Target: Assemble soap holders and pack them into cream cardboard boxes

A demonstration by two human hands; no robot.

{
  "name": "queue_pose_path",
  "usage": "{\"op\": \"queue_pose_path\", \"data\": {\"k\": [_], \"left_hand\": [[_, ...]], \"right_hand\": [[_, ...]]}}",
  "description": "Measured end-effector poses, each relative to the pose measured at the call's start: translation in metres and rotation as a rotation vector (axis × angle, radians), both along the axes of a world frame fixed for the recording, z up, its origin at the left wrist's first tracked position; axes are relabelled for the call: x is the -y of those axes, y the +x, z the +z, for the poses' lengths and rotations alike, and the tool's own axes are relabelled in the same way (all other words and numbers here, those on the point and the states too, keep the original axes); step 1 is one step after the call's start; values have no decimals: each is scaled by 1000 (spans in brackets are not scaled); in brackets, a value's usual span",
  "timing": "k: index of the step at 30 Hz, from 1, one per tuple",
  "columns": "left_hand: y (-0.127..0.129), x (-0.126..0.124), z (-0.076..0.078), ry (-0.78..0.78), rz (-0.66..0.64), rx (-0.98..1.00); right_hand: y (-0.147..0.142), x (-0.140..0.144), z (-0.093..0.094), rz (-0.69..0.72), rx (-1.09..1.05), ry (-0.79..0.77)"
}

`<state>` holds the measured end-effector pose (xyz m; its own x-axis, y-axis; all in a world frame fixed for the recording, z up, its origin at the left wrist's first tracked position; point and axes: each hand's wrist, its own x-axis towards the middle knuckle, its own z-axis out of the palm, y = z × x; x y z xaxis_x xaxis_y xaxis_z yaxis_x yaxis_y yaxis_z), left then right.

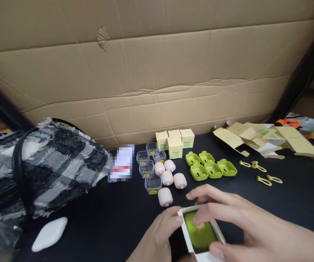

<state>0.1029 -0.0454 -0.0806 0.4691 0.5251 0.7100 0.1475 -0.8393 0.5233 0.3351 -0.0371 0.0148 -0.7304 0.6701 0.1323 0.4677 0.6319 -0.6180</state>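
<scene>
My left hand (159, 233) grips the side of a small open box (183, 225), white inside, at the bottom of the view. In the box sits a rounded green plastic case (200, 233) with a paler spot under a fingertip. My right hand (233, 214) bends over the box, index finger on the green case and thumb at the near edge. Beyond the hands lie several pale pink rounded pieces (167, 178), clear plastic cups (153, 183) with yellow stickers, and green plastic shells (213, 170). The box's underside is hidden.
Several closed cream boxes (175, 148) stand at the back, before a cardboard wall (157, 72). Opened flat cartons (266, 138) and yellow loops (263, 181) lie right. At left are a checked bag (64, 156), a white rounded object (50, 234) and a blurred packet (122, 163).
</scene>
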Motion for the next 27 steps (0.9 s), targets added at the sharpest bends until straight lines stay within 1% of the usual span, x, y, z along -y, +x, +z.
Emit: {"op": "queue_pose_path", "data": {"k": [2,4,6,9,11,14,16,19,20,22,24,26,27], "left_hand": [[-1,2,-1,12,-2,-14],[-3,5,-1,-14,42,-54],[-7,7,1,-65,92,-159],[-13,9,8,-120,77,-304],[-14,11,12,-182,76,-279],[-10,15,17,-259,70,-143],[-7,18,20,-287,34,-60],[-4,19,25,-338,16,-22],[-4,19,25,-347,17,-27],[-3,17,25,-342,-2,-1],[-2,14,21,-318,-41,67],[-1,12,16,-283,-41,91],[-1,12,14,-265,-20,61]], "right_hand": [[2,0,-2,1,-4,13],[5,-1,-2,-12,-81,61],[10,-3,-2,-18,-191,123],[16,-5,-6,34,-313,192],[18,-5,-9,62,-345,228],[13,-3,-14,53,-332,240],[7,-1,-16,-3,-335,188],[-2,0,-21,-123,-357,23],[-4,0,-23,-144,-362,-38],[-7,-2,-28,-146,-374,-141],[-9,-4,-31,-134,-401,-206],[-9,-4,-35,-140,-411,-228],[-9,-4,-36,-151,-406,-226]]}}
